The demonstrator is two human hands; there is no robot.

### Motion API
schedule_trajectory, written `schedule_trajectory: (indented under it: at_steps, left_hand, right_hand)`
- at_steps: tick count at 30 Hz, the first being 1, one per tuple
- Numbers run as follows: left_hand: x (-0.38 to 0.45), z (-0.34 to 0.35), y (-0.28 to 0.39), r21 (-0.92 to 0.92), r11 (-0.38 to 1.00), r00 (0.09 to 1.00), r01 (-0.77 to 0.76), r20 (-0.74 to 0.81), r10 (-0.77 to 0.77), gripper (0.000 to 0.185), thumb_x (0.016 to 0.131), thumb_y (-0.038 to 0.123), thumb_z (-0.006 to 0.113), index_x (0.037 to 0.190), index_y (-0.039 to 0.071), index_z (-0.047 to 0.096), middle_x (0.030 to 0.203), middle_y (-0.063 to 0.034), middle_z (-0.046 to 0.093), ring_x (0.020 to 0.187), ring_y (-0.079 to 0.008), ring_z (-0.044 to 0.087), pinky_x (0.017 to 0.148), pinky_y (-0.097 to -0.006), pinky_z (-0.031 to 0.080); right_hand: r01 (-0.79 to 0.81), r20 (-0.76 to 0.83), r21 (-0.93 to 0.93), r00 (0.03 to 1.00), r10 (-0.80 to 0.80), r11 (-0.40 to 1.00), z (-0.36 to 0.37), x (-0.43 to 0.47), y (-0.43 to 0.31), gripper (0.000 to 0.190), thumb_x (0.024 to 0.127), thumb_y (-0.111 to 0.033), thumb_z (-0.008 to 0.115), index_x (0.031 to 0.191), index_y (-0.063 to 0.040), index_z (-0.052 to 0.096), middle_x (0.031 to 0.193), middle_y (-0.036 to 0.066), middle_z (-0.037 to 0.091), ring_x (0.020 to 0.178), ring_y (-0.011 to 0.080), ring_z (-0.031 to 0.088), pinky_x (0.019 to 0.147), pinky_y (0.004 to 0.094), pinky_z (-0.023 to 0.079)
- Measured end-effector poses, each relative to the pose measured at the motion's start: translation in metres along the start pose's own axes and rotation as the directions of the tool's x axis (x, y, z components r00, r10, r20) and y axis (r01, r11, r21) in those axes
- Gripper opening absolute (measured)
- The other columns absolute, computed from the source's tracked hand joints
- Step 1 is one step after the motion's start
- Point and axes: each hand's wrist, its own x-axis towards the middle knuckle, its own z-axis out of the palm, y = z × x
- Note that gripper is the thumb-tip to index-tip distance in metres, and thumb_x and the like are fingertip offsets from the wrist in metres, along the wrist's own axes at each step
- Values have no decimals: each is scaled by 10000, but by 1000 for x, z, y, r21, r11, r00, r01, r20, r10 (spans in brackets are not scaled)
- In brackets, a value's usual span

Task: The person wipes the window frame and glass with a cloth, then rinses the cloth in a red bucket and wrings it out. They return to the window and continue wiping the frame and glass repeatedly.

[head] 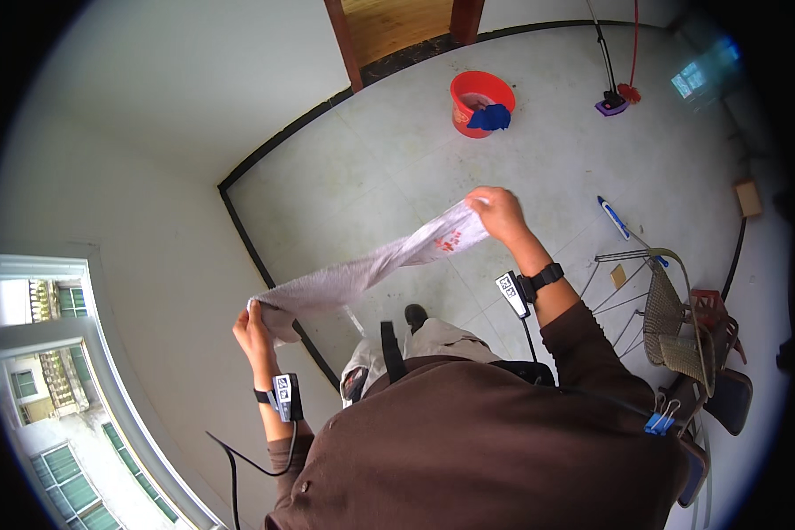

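A pale towel (364, 270) with a red printed pattern near one end is stretched slantwise in the air before me. My left hand (255, 334) pinches its lower left end, thumb on top. At the raised right end, my right hand (498, 211) grips the cloth beside the red print. The towel sags and twists slightly between the two hands. Each wrist wears a black band with a small device, the left device (287, 397) and the right device (513, 296), both with cables.
A red bucket (462, 126) with a blue cloth (490, 118) over its rim stands on the tiled floor ahead. A purple mop head (611, 106) and a red duster (629, 93) lie further right. A wicker chair (666, 318) stands at right. A window (79, 397) is at left.
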Motion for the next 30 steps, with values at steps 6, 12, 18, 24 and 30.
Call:
schedule_trajectory:
  at_steps: [6,12,18,24,30]
  left_hand:
    - [84,53,18,411,912,996,-17,88,-21,407,860,342,605,762,-49,659,630,-100,618,616,-158,575,629,-340,475]
    - [175,189,54,656,697,912,-289,410,-7,485,828,469,607,711,0,657,661,-208,618,633,-393,608,623,-435,488]
    - [232,365,140,267,873,720,-407,682,127,412,889,373,604,731,-5,638,566,-124,563,529,-221,524,531,-383,419]
    - [260,538,238,-29,871,411,-490,874,260,361,913,337,550,773,9,602,673,-202,596,643,-378,594,594,-451,450]
    - [286,712,276,-99,726,255,-681,897,362,266,906,286,531,873,29,596,794,-219,627,774,-420,605,665,-489,473]
  right_hand:
    - [-82,-399,56,912,98,995,-67,41,3,227,843,-270,667,873,-46,694,787,158,674,730,327,648,678,393,502]
    - [-159,-307,36,938,163,987,-83,137,15,205,844,-212,670,833,-7,663,723,137,654,642,265,615,629,361,477]
    - [-206,-522,36,831,194,978,-125,236,23,173,850,-188,663,828,-16,659,680,117,631,583,244,566,599,350,462]
    - [-135,-560,165,803,205,977,-153,335,44,149,872,-133,649,821,7,643,635,7,546,586,94,467,553,260,396]
    - [-103,-542,216,815,207,971,-132,457,134,167,853,-176,653,851,-9,662,699,79,623,666,180,582,618,312,471]
